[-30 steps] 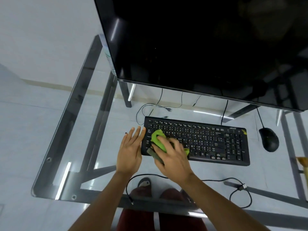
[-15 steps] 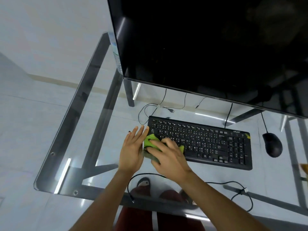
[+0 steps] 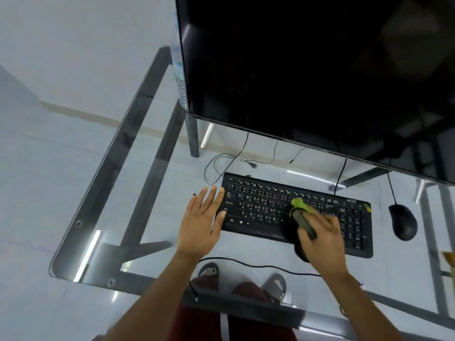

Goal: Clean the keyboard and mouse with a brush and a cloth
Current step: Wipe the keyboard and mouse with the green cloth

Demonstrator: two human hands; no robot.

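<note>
Green cloth [image 3: 302,205] being pressed on keyboard [image 3: 258,210] mid-frame, gripped with a dark brush [image 3: 304,222] in right hand [image 3: 320,236]. Left hand [image 3: 200,222] flat, fingers straight, bracing keyboard's left edge. Wiping in hand; probably needing sweep rightward, then mouse [image 3: 403,221] at right.

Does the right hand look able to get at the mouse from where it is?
Probably yes: the right hand, gripping the cloth on the keyboard, has bare glass between keyboard and mouse.
</note>
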